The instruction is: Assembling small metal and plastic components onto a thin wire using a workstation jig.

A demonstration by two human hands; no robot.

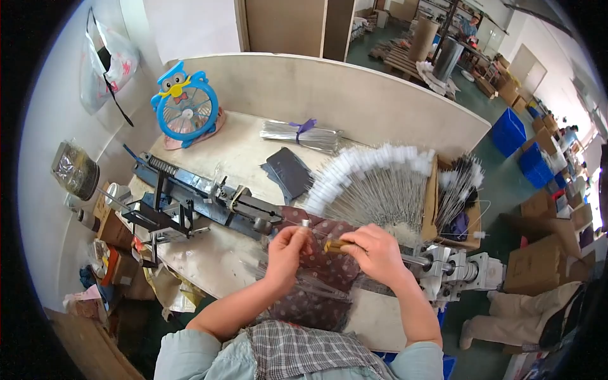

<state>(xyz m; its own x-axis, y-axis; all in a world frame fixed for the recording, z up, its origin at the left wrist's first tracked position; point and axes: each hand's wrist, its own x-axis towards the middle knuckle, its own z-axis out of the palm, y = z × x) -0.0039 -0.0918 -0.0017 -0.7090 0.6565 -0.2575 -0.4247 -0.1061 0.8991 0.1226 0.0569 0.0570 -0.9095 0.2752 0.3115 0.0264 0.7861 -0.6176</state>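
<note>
My left hand is closed in a pinch, with a small white piece standing up at its fingertips. To its right, my right hand grips a short yellow-brown tool whose exact kind I cannot make out. The tool's end points toward my left hand, with a gap between. Both hands are over a dark red dotted cloth. Just left of them stands the end of a long metal bench device. Beyond my right hand, a fan of thin metal wires with white bristle tips covers the table.
A cardboard box with more wires stands at the right, near a metal shaft machine. Farther back lie a tied wire bundle, dark flat pads and a blue fan. A low partition edges the table.
</note>
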